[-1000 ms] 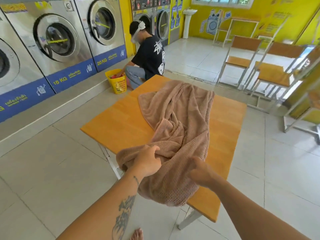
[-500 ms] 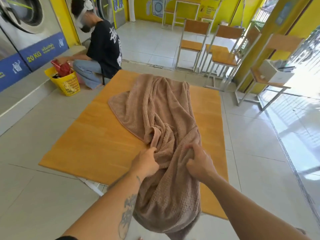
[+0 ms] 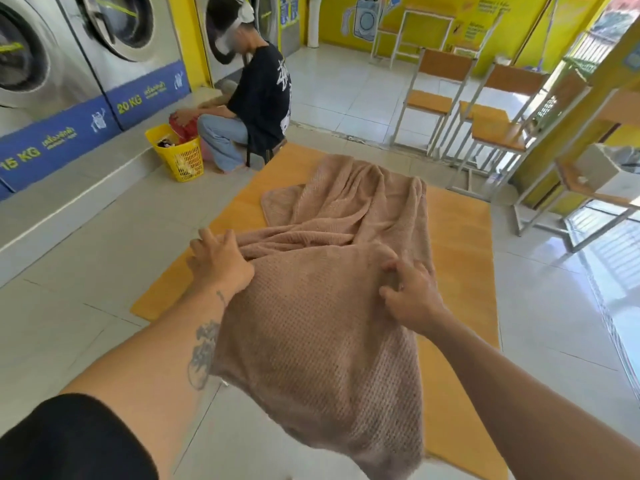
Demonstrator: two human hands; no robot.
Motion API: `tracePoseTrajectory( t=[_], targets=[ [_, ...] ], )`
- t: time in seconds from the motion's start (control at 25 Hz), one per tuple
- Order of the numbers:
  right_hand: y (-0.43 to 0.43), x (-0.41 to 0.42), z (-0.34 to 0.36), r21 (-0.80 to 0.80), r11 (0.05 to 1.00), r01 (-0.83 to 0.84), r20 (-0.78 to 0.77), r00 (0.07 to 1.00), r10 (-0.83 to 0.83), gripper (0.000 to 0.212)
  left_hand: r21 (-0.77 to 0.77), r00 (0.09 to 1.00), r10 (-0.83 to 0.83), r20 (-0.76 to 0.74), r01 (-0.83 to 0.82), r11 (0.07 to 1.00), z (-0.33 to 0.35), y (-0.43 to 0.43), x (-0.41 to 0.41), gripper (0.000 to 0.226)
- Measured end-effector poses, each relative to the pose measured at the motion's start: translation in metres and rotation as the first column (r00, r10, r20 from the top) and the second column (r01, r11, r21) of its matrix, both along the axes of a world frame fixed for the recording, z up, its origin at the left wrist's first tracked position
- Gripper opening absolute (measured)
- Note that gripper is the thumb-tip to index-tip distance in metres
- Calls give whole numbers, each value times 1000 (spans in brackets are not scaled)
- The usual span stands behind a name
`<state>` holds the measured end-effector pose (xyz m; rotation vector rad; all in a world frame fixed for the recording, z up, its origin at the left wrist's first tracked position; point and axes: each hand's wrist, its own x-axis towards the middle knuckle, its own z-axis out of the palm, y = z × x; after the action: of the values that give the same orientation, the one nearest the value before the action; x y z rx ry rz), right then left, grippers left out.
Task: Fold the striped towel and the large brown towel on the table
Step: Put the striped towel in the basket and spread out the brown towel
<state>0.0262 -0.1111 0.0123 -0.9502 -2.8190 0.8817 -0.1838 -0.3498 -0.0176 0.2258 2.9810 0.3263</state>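
Note:
The large brown towel (image 3: 332, 306) lies lengthwise along the orange table (image 3: 457, 237), rumpled in the middle, and its near end hangs over the table's near edge toward me. My left hand (image 3: 220, 261) holds the towel's left edge with the fingers stretched forward. At the right side, my right hand (image 3: 408, 296) pinches the cloth with curled fingers. The stretch of towel between my hands is raised and pulled wide. No striped towel shows in the view.
A person in a black shirt (image 3: 256, 98) crouches past the table's far left corner beside a yellow laundry basket (image 3: 181, 157). Washing machines (image 3: 114, 36) line the left wall. Wooden chairs (image 3: 485, 116) stand beyond the table on the right.
My hands were close together on bunched cloth; they have moved apart and spread the near part of the towel wide. My view has swung back to the left.

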Motion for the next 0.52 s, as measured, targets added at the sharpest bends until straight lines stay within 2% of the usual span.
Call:
tracePoseTrajectory(
  t=[0.08, 0.16, 0.2, 0.28, 0.36, 0.4, 0.52],
  targets=[
    [-6, 3, -21, -202, 971, -124, 225, 960, 169, 52, 7, 990, -105, 95, 104, 995, -18, 1, 19, 47],
    [-16, 14, -40, -291, 945, -149, 273, 934, 231, 52, 67, 944, -221, 244, 211, 975, -40, 5, 49, 51],
    [-20, 20, -48, -286, 949, -129, 240, 950, 202, 47, 54, 918, -257, 303, 253, 966, -48, 7, 63, 55],
    [-27, 34, -58, -178, 984, 7, 173, 985, 24, 37, -12, 895, -278, 349, 301, 954, -57, 8, 76, 64],
    [-29, 46, -59, -34, 990, 138, 218, 968, -127, 40, -30, 914, -256, 315, 279, 960, -53, 7, 75, 69],
    [-29, 51, -60, -16, 989, 147, 271, 953, -137, 43, -30, 933, -235, 272, 253, 967, -51, 7, 74, 68],
    [-28, 59, -60, -156, 986, 52, 381, 925, 12, 62, 44, 965, -238, 113, 234, 971, -51, 11, 79, 49]
  ],
)
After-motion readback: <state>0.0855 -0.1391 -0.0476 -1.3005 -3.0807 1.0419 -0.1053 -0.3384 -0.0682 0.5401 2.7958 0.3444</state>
